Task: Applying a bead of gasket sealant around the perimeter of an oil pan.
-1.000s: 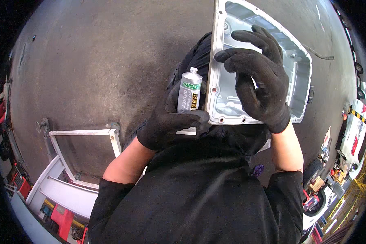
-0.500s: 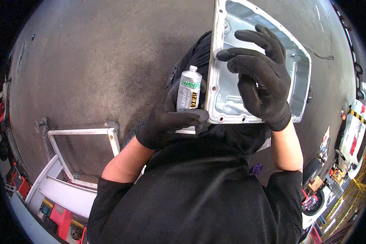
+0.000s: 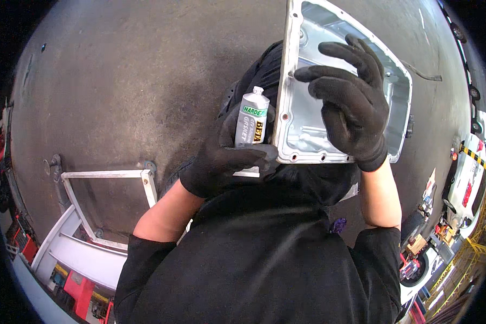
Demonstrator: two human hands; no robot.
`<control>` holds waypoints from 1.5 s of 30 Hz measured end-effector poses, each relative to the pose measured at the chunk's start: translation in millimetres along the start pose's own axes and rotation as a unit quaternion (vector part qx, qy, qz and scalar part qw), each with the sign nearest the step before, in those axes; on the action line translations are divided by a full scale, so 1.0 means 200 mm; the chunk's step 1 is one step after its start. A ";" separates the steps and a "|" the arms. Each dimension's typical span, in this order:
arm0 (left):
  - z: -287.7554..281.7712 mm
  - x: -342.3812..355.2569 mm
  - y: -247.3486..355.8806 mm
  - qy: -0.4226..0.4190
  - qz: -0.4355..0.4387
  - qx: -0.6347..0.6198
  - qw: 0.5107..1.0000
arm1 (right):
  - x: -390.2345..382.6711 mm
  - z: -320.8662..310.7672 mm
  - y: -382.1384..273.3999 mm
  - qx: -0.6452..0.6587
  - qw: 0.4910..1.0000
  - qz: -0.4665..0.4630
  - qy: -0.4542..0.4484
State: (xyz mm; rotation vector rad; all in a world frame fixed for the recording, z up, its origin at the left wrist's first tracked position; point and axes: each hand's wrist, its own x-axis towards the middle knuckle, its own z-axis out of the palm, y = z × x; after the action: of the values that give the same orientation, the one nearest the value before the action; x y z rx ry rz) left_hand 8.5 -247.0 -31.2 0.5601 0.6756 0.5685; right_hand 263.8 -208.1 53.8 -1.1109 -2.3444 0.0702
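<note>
My left hand (image 3: 221, 162), in a black glove, is closed round a silver sealant tube (image 3: 252, 116) with a green band. The tube stands nearly upright, nozzle end up, beside the left edge of a metal oil pan (image 3: 308, 144). The pan lies over my lap with its hollow side facing me, and bolt holes run along its flange. My right hand (image 3: 356, 105), also black-gloved, hovers over the pan with fingers apart and bent. One fingertip is near the left flange; whether it touches I cannot tell. Nothing shows between these fingers.
A white metal frame (image 3: 105, 174) stands on the concrete floor (image 3: 119, 81) at the left, with a white curved panel (image 3: 86, 256) below it. Red equipment (image 3: 80, 291) sits at the lower left. A white car (image 3: 468, 181) and yellow racking (image 3: 459, 264) are at the far right.
My right hand has shifted slightly right and down, its fingertip drawn inward from the pan's left flange. The left hand and the sealant tube have barely moved.
</note>
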 end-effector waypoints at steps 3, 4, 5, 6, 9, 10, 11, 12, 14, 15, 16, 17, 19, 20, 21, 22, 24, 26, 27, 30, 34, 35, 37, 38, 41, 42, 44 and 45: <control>0.02 -0.02 0.01 -0.003 -0.015 -0.064 0.998 | 0.02 0.02 -0.01 -0.002 1.000 0.007 0.001; 0.02 -0.02 0.00 -0.003 -0.015 -0.064 0.998 | 0.03 0.02 -0.01 -0.003 1.000 0.011 -0.004; 0.02 -0.02 0.00 0.009 -0.002 -0.006 1.000 | 0.04 0.03 -0.01 -0.003 1.000 0.011 -0.004; 0.02 -0.02 -0.01 0.021 0.011 0.051 0.998 | 0.04 0.03 -0.02 0.000 1.000 0.020 -0.004; 0.02 -0.02 0.01 -0.004 -0.004 -0.021 1.000 | 0.01 0.02 -0.01 -0.010 1.000 0.022 -0.006; 0.02 -0.02 0.01 -0.004 -0.004 -0.022 1.000 | 0.00 0.02 -0.02 -0.022 1.000 0.016 -0.009; 0.02 -0.02 0.01 0.001 0.008 0.010 1.000 | -0.01 0.02 -0.02 -0.022 1.000 0.016 -0.009; 0.02 -0.01 0.01 0.005 0.020 0.042 0.999 | -0.02 0.02 -0.04 -0.023 0.999 0.019 -0.012; 0.01 -0.01 0.01 -0.003 0.005 0.010 1.000 | -0.04 0.01 -0.06 -0.026 0.999 0.024 -0.016; 0.00 -0.01 0.01 -0.008 -0.009 -0.022 1.000 | -0.04 0.02 -0.07 0.006 0.999 0.040 -0.009; 0.00 -0.01 0.01 -0.007 -0.009 -0.021 1.000 | -0.04 0.02 -0.08 0.038 0.998 0.055 -0.001; 0.00 -0.02 0.01 0.001 -0.009 -0.015 1.000 | -0.05 0.02 -0.09 0.082 0.993 0.080 -0.007; 0.01 -0.02 0.01 0.002 -0.011 -0.009 1.000 | -0.07 0.03 -0.08 0.117 0.987 0.105 0.014; 0.01 -0.02 -0.01 -0.004 0.033 0.075 0.997 | -0.07 0.04 -0.08 0.154 0.979 0.127 0.035; 0.00 -0.03 -0.01 -0.008 0.078 0.160 0.984 | -0.08 0.04 -0.07 0.158 0.980 0.118 0.028; 0.01 -0.02 -0.01 -0.008 0.077 0.160 0.984 | -0.08 0.05 -0.06 0.158 0.980 0.118 0.029; 0.01 -0.01 0.01 -0.007 -0.001 -0.014 1.000 | -0.07 0.06 -0.06 0.140 0.984 0.108 0.028; 0.01 0.00 0.01 -0.005 0.005 -0.003 1.000 | -0.06 0.06 -0.07 0.114 0.987 0.111 0.018; 0.01 0.00 0.00 -0.002 0.011 0.008 1.000 | -0.06 0.06 -0.06 0.089 0.990 0.112 0.008; 0.00 0.00 0.00 -0.010 -0.003 -0.035 0.999 | -0.07 0.05 -0.10 0.073 0.990 0.123 -0.001; 0.01 -0.01 0.01 0.003 0.005 -0.007 1.000 | -0.09 0.05 -0.16 0.063 0.989 0.134 -0.004; 0.02 -0.01 0.01 0.002 0.010 0.026 1.000 | -0.09 0.04 -0.19 0.052 0.989 0.141 -0.010; 0.00 -0.03 0.00 0.005 0.015 0.059 0.998 | -0.09 0.05 -0.23 0.038 0.988 0.147 -0.029; -0.02 -0.03 -0.01 -0.005 0.032 0.107 0.994 | -0.09 0.05 -0.24 0.039 0.988 0.147 -0.029; -0.02 -0.01 0.00 -0.024 0.019 0.036 0.999 | -0.09 0.06 -0.27 0.024 0.988 0.145 -0.040; 0.00 0.00 0.01 -0.028 -0.010 -0.081 0.996 | -0.09 0.05 -0.28 0.024 0.988 0.146 -0.040; 0.00 0.00 0.00 -0.014 0.004 -0.018 1.000 | -0.09 0.05 -0.29 0.021 0.988 0.149 -0.040; 0.00 -0.01 0.00 0.001 0.021 0.046 0.999 | -0.09 0.05 -0.29 0.022 0.988 0.148 -0.039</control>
State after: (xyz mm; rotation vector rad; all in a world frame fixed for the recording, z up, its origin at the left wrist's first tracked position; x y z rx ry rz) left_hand 8.3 -247.6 -30.0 0.6608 0.6959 0.5785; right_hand 227.9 -258.0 53.1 -1.4504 -2.2153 0.2765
